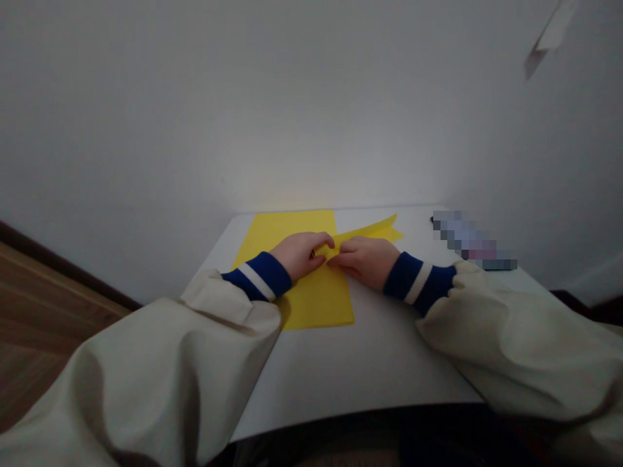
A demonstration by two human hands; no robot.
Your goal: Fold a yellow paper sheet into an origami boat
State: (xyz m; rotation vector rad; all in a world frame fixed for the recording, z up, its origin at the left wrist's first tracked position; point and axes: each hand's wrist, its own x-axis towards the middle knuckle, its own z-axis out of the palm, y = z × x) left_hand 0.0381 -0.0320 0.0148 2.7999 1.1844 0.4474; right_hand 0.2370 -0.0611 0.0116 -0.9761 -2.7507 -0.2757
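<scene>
My left hand (300, 254) and right hand (367, 261) meet fingertip to fingertip, both curled and pinching the near end of the folded yellow strip (372, 229), whose long axis runs off far-right, past my right hand, above the flat yellow sheet (311, 298) on the white table (370, 350).

This looks like a plain room in a home: a small white rectangular table (370, 363) stands against a bare white plaster wall (243, 97), and brown wooden plank flooring (29, 305) with a dark skirting board (63, 266) runs along the left.
</scene>
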